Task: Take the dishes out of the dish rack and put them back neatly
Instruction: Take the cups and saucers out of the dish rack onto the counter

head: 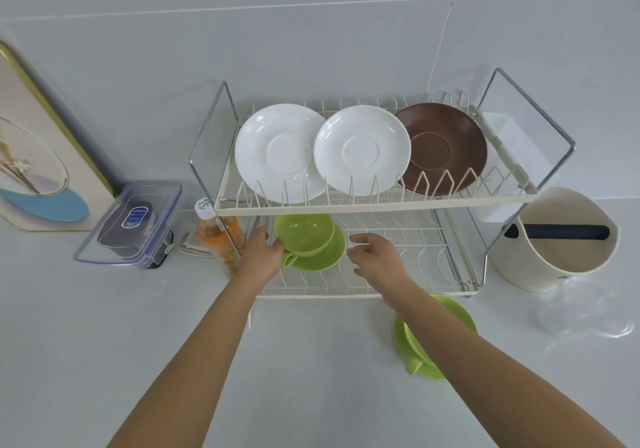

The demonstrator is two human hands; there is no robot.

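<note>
- The two-tier cream wire dish rack (374, 205) with chrome side frames stands in the middle of the frame on the pale counter. Its lower shelf is low under the upper one, so a cup lifted too high can knock the upper shelf bar.
- On the upper tier, two white round saucers (277, 151) and one brown round saucer (446, 149) lean in the slots, overlapping. A bump on the rack could make them slide against each other.
- The green cup on its green saucer (311, 243) sits on the lower tier, at left. The cup only rests on the saucer, so it may slip off if the saucer is tilted on the wavy wires.
- A second green cup with saucer (436, 336) waits on the counter at lower right, partly under the right forearm. The arm could sweep it when it moves back.
- The left hand (263, 257) holds the cup on the rack near its handle.
- The right hand (374, 257) is just beside the saucer, fingers loose and apart, holding nothing.
- The orange drink bottle (216, 236) stands close to the left wrist and could be tipped.
</note>
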